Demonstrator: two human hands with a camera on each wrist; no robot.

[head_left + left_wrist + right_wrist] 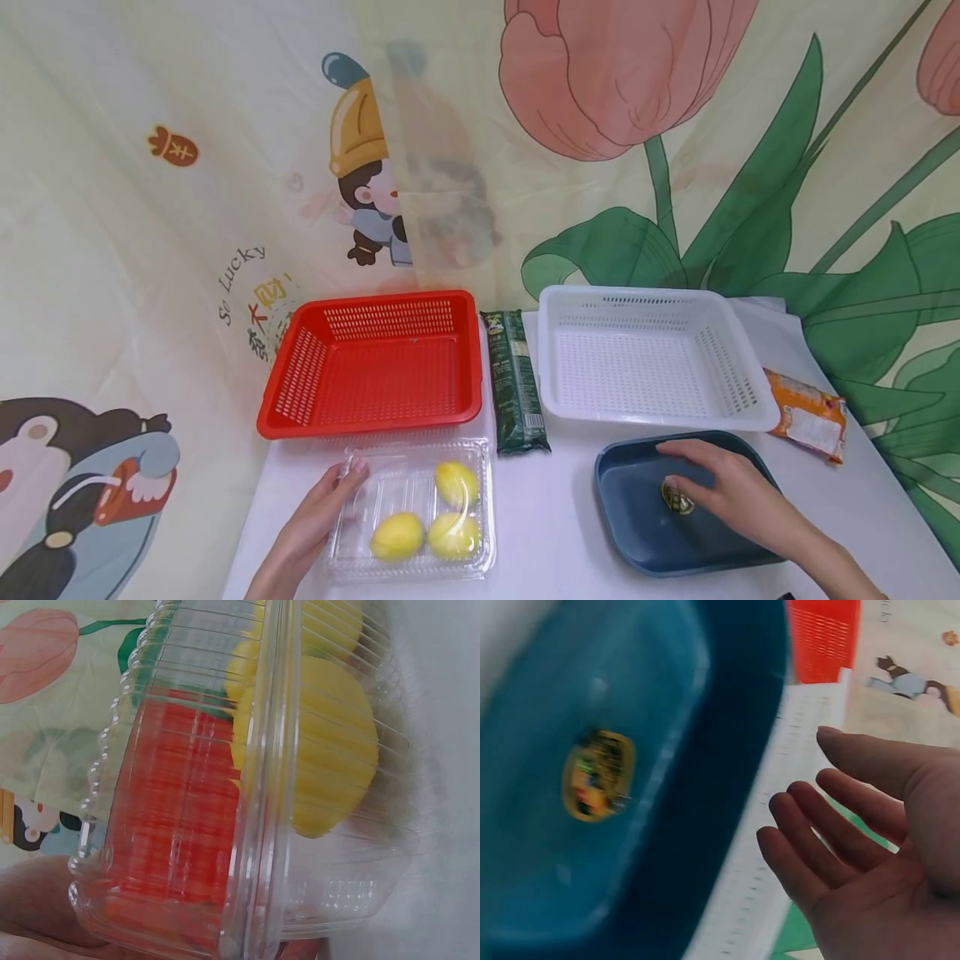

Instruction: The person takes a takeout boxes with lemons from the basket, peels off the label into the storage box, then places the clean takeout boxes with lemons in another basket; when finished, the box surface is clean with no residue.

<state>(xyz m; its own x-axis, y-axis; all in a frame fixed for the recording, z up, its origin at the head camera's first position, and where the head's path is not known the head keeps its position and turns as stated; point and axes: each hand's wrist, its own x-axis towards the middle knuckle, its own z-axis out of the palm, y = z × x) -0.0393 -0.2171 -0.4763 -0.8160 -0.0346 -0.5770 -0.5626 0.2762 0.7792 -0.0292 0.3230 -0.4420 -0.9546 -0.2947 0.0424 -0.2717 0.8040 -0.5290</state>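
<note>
Head view: the left hand (318, 504) is gripping the plastic clamshell (401, 483) of lemons (397, 536), apparently steadying it, while the empty, loose-fingered right hand (727, 492) is hovering over the blue tray (645, 533).

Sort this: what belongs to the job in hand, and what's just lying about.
Likely in the job:
- clear plastic clamshell
- three lemons
- dark blue tray
- small gold-rimmed item

Apparently lying about:
- red basket
- white basket
- green packet
- orange packet
</note>
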